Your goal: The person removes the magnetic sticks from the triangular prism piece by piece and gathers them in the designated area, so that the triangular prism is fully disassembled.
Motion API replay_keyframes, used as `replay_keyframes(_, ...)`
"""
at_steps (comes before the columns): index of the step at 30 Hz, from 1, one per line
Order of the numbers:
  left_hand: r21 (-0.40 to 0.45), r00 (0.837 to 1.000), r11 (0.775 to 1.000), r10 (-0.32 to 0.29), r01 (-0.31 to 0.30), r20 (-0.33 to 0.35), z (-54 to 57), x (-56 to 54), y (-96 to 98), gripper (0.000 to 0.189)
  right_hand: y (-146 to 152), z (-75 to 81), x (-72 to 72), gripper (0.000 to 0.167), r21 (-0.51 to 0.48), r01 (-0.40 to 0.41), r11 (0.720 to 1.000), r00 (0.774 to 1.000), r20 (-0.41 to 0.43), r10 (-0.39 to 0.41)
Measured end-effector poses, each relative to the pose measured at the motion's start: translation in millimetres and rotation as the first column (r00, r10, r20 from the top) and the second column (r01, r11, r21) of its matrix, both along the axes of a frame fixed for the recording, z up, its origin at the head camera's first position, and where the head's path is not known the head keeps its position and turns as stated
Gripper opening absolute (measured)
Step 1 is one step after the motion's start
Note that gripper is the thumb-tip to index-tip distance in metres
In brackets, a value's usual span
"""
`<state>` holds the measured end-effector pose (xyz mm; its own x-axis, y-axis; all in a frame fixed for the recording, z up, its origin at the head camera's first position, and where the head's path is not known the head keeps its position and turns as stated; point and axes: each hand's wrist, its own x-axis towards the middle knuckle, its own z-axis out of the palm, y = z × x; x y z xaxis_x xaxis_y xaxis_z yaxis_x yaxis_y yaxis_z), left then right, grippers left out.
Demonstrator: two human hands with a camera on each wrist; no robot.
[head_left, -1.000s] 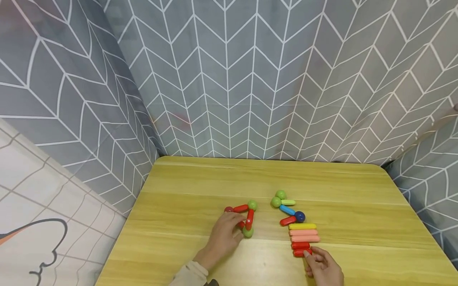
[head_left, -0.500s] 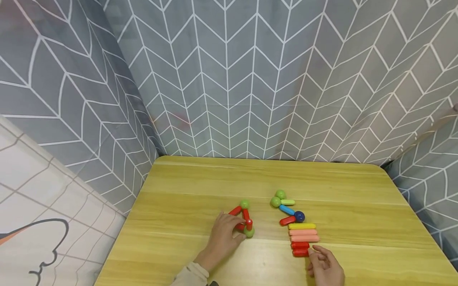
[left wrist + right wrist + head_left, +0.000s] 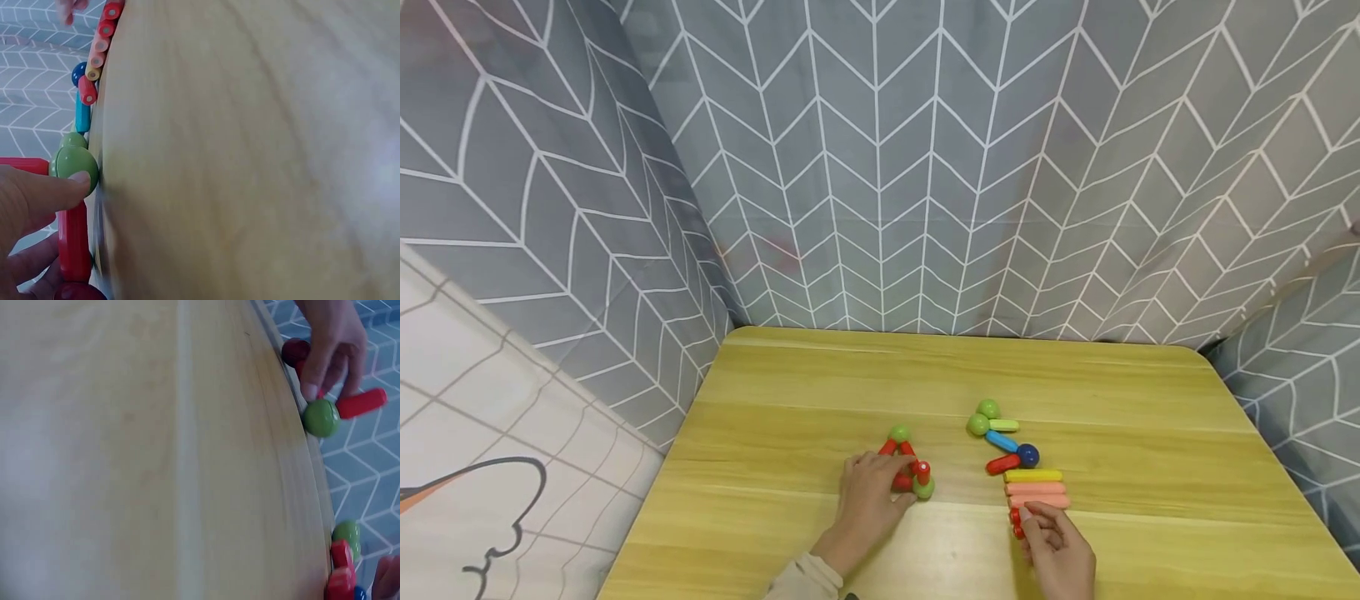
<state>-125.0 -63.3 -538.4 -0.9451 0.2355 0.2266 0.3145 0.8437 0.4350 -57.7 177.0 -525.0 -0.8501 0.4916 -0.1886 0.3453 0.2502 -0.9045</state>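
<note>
while our left hand [image 3: 867,496] grips the glossy red-and-green frame [image 3: 923,475] at six o'clock, our right hand [image 3: 1058,546] partly covers red rods [image 3: 1016,516] at five; whether gripping, we cannot tell.

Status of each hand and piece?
Frame of red sticks, coloured balls: joined, one stick upright
Left hand: holding frame
Two short red sticks: partly covered
Right hand: above them, grip unclear
Two pink sticks: lying parallel
Yellow stick: lying
Single red stick: lying
Navy ball: resting
Blue stick: lying
Two green balls: resting
Pale green stick: lying
</note>
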Motion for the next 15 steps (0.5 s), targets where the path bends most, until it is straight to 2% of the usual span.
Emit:
replay_keyframes(4,-0.049,1.000,0.999,-0.009,0.008,-0.009,-0.4,1.4,1.6,0.047,-14,0.7,-5.5,0.021,0.034,-0.073,0.997,0.992,-0.099,0.076)
replay_keyframes(7,-0.048,1.000,0.998,-0.028,0.028,-0.004,-0.4,1.9,2.5,0.044,-23,1.4,-9.1,0.018,0.046,-0.111,0.993,0.982,-0.146,0.117)
replay_keyframes(15,-0.037,0.996,0.996,-0.083,0.084,0.016,-0.6,2.7,1.0,0.042,-45,7.1,-19.3,0.018,0.090,-0.236,0.968,0.960,-0.134,0.246)
